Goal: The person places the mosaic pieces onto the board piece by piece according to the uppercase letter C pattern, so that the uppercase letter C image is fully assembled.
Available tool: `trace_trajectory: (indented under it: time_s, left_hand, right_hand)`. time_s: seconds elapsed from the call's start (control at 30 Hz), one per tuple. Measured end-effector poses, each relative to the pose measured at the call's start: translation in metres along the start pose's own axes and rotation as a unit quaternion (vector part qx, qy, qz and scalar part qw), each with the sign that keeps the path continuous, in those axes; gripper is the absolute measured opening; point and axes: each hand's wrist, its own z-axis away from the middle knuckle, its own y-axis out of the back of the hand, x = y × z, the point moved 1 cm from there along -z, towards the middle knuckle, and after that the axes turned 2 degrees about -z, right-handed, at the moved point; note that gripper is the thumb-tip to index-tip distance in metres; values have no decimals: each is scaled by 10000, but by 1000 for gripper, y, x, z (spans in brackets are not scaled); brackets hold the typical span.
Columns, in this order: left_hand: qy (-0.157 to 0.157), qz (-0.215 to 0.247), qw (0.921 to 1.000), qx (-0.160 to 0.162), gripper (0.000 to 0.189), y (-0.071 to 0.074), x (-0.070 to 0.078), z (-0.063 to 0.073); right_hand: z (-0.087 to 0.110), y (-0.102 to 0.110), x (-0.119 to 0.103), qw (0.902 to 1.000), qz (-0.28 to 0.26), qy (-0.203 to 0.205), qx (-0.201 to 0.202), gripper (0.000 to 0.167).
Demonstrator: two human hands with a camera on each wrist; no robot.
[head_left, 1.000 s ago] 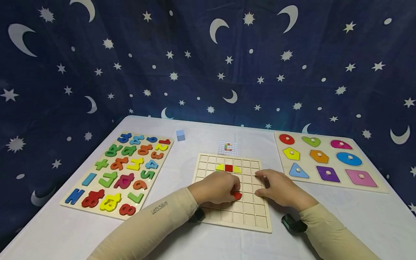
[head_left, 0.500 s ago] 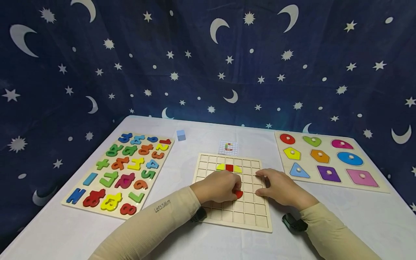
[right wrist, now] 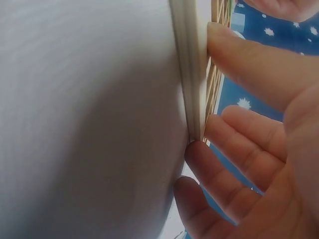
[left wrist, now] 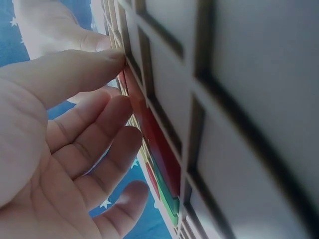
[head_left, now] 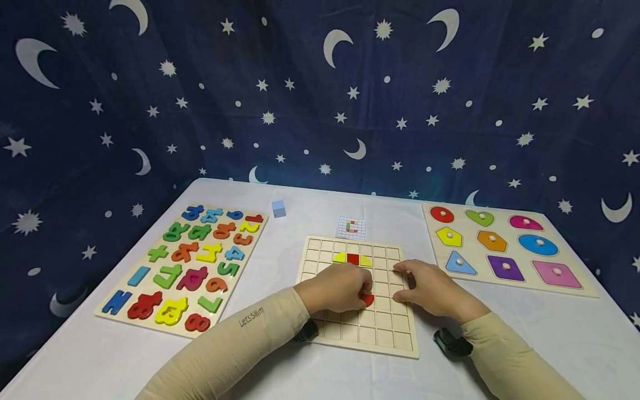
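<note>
In the head view a wooden grid board [head_left: 385, 338] lies flat on the table. My left hand [head_left: 334, 286] reaches over its middle, fingers bent, pinching a red rounded-corner piece [head_left: 368, 300] down at the grid. Up close in the left wrist view, the thumb touches the end of a row of red pieces [left wrist: 162, 154] set in the cells, with a green piece [left wrist: 172, 201] beyond. Two yellow rounded pieces [head_left: 366, 260] flank a red square [head_left: 353, 259] farther up the board. My right hand [head_left: 431, 290] rests on the board's right edge, thumb and fingers spread, holding no piece.
Behind the grid lies a small pattern card [head_left: 351, 228]. A number puzzle board [head_left: 150, 264] stands to the left and a knobbed shape puzzle [head_left: 472, 266] to the right. A light blue cube [head_left: 278, 209] sits near the back, before a starry cloth [head_left: 310, 83].
Both hands stay nearly where they were, the left over the red piece and the right at the board's edge. The view has shifted only very slightly.
</note>
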Motion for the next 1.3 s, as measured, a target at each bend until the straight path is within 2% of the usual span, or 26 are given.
trace_trajectory:
  time_s: [0.4,0.53,1.03,1.17,1.3]
  left_hand:
    - [-16,51,9999,-152,11,-2,3,1]
    - [-47,42,9999,-109,11,-1,4,1]
    - [83,165,9997,-178,14,-2,4,2]
    - [165,342,9991,-201,18,3,1,4]
    - [240,568,9981,-47,25,14,-7,9]
  right_hand:
    - [4,-1,-3,9999,-33,-135,-49,67]
    - [4,-1,-3,9998,-25,-193,-27,67]
    - [7,-1,-3,10000,-36,-50,6,66]
    - [9,0,-5,9999,-32,-104,-29,67]
    - [14,8,-6,9999,2,-161,32,69]
